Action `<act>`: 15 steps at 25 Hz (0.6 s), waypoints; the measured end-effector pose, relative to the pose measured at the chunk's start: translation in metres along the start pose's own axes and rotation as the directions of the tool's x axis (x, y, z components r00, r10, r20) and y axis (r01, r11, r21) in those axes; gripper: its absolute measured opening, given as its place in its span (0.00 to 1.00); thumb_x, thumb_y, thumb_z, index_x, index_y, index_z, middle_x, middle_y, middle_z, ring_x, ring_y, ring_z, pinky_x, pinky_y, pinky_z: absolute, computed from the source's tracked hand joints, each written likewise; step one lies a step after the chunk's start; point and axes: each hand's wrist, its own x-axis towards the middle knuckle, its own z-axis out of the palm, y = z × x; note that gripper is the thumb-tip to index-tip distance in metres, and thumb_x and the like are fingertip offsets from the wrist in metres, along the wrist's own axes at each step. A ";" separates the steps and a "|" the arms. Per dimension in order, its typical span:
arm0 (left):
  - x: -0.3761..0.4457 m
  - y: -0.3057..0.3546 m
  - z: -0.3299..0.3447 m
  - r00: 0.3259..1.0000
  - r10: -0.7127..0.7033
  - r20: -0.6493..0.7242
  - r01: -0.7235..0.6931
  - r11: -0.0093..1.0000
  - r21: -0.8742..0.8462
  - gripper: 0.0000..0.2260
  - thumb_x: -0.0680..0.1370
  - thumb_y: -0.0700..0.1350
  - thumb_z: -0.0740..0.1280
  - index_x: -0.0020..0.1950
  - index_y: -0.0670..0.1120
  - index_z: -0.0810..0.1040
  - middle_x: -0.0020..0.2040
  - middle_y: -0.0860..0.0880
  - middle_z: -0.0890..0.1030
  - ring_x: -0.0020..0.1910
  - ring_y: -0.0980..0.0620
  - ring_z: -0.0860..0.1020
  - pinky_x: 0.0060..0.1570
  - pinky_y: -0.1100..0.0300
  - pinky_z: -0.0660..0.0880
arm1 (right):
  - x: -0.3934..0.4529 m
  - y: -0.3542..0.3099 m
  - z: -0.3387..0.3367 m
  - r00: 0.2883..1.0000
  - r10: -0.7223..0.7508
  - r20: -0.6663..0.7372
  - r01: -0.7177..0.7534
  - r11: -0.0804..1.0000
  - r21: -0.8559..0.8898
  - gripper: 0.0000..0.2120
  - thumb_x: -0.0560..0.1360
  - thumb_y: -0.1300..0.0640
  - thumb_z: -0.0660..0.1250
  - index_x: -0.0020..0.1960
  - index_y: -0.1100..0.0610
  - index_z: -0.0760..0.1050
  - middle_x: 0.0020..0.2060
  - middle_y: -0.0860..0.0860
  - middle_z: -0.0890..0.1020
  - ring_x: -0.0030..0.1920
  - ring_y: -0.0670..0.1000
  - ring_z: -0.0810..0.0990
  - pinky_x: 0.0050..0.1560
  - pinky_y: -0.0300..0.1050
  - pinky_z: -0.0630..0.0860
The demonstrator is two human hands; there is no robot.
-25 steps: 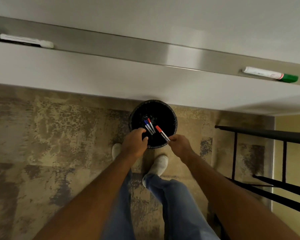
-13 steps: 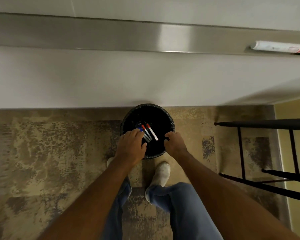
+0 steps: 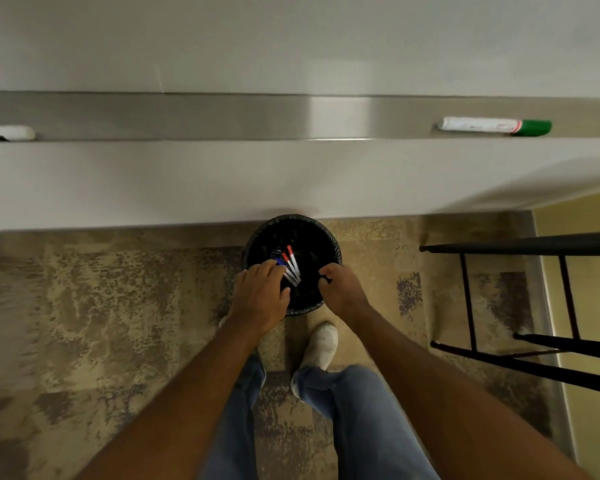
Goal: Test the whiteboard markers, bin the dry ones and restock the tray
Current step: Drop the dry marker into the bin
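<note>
A round black bin (image 3: 327, 234) with a dark liner stands on the carpet against the wall, straight below me. My left hand (image 3: 260, 296) reaches over its near-left rim, palm down, with three markers (image 3: 291, 266) fanning out from under its fingers: two red-capped, one blue-capped. Their far ends point into the bin. My right hand (image 3: 340, 289) curls its fingers over the bin's near-right rim and liner. Higher up, a white marker with a green cap (image 3: 492, 125) lies on the metal whiteboard tray (image 3: 222, 116).
A white object (image 3: 7, 132) lies at the tray's far left edge, cut off by the frame. A black metal stool frame (image 3: 520, 244) stands to the right near a yellow wall. My shoes and jeans are just behind the bin.
My right hand let go of its red-capped marker, which now lies alongside the two at my left hand. The right hand then closed on the bin's rim. My view tilted up slightly.
</note>
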 end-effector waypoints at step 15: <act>-0.067 0.144 -0.128 0.981 0.141 -0.135 -0.141 0.990 0.007 0.21 0.80 0.50 0.66 0.72 0.45 0.74 0.74 0.44 0.73 0.71 0.43 0.73 0.69 0.43 0.71 | -0.134 -0.029 -0.180 0.983 -0.085 -0.164 0.107 0.986 0.125 0.13 0.82 0.56 0.65 0.65 0.54 0.78 0.61 0.52 0.79 0.59 0.52 0.79 0.58 0.46 0.75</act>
